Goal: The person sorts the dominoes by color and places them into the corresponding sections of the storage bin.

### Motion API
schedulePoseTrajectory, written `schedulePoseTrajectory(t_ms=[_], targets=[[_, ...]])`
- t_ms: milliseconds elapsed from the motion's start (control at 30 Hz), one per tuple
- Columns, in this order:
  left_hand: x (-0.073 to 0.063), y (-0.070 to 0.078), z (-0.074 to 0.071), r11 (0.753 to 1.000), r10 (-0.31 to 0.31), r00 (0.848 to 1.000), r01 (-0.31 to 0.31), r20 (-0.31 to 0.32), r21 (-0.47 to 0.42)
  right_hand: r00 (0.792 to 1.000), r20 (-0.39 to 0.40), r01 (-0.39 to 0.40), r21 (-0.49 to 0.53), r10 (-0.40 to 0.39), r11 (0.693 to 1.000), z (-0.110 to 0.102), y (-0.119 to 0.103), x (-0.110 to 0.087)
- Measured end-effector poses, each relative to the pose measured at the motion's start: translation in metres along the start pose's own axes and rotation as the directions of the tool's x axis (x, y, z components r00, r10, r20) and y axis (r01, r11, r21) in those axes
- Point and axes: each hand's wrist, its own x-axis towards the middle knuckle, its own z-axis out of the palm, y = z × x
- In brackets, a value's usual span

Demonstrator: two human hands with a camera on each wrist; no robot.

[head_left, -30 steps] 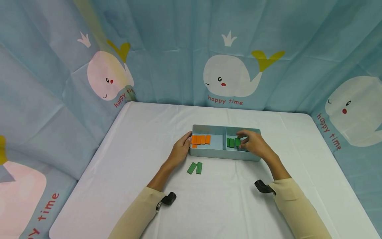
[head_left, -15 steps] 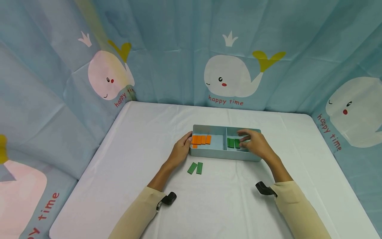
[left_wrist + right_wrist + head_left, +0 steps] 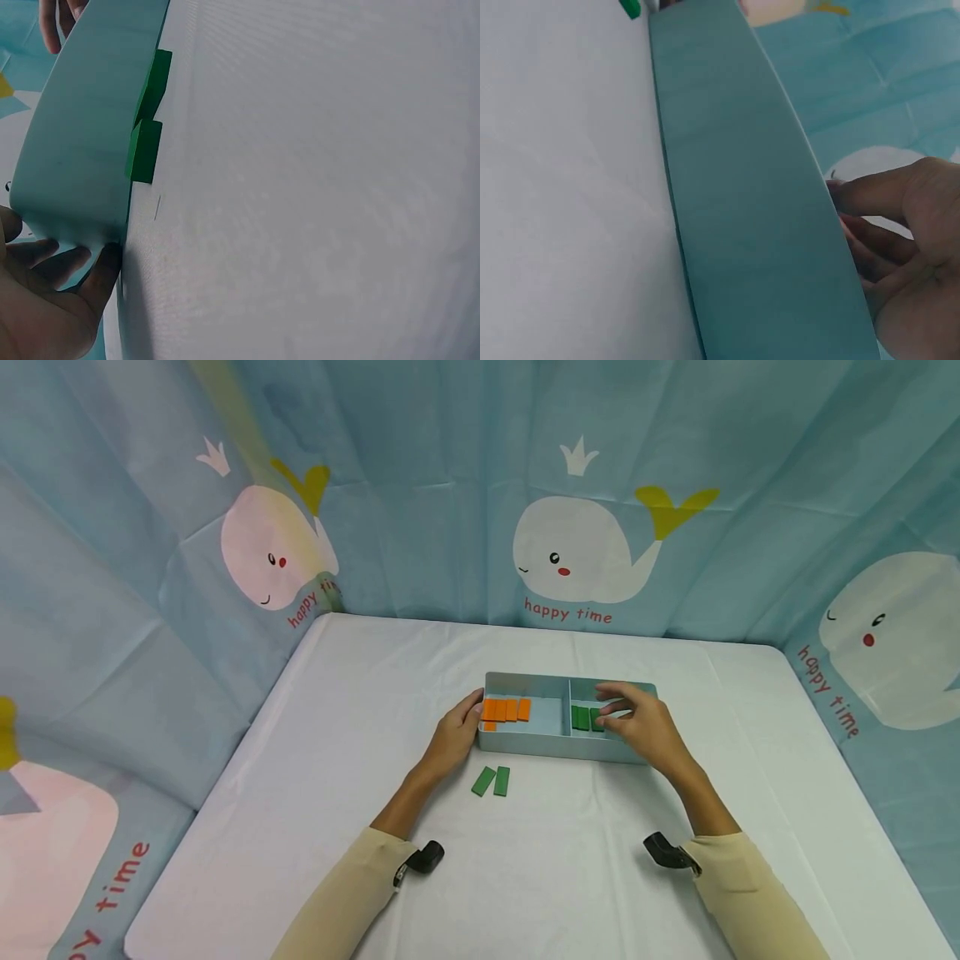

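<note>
A pale blue-green box (image 3: 525, 742) with two compartments lies across the table. My left hand (image 3: 452, 735) holds its left end, and in the left wrist view the fingertips (image 3: 109, 259) press against the end wall. Several flat orange tiles (image 3: 500, 710) lie in the left compartment, close to that hand. Green tiles (image 3: 582, 718) form a short row in the right compartment. Above them is my right hand (image 3: 648, 727), its thumb and fingers apart, the thumb tip right by the rightmost tile. The box's front wall hides part of these fingers in the right wrist view.
Two loose green tiles (image 3: 501, 782) lie on the white tablecloth (image 3: 562, 843) in front of the box, towards its left end. A blue curtain (image 3: 435, 527) with whale prints hangs behind the table and along its sides.
The right forearm has drawn back slightly towards me, while that hand's fingers have stayed over the green tiles. The rightmost green tile now lies a little closer to the others. The left hand stays put.
</note>
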Motion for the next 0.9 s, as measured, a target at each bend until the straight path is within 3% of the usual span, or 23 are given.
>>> schedulePoseTrajectory(t_ms=[267,567,900], targets=[[0.0,0.0,0.0,1.0,-0.005,1.0,0.005,-0.004,0.012,0.994,-0.05,0.104,0.077,-0.101,0.992,0.014,-0.008,-0.011],[0.0,0.0,0.001,1.0,-0.009,1.0,0.009,-0.003,0.007,0.982,-0.101,0.169,0.087,-0.16,0.982,0.026,-0.02,-0.019],[-0.001,0.001,0.001,1.0,-0.02,1.0,0.02,-0.007,0.012,0.976,-0.043,0.22,0.151,-0.216,0.964,0.048,-0.031,-0.03]])
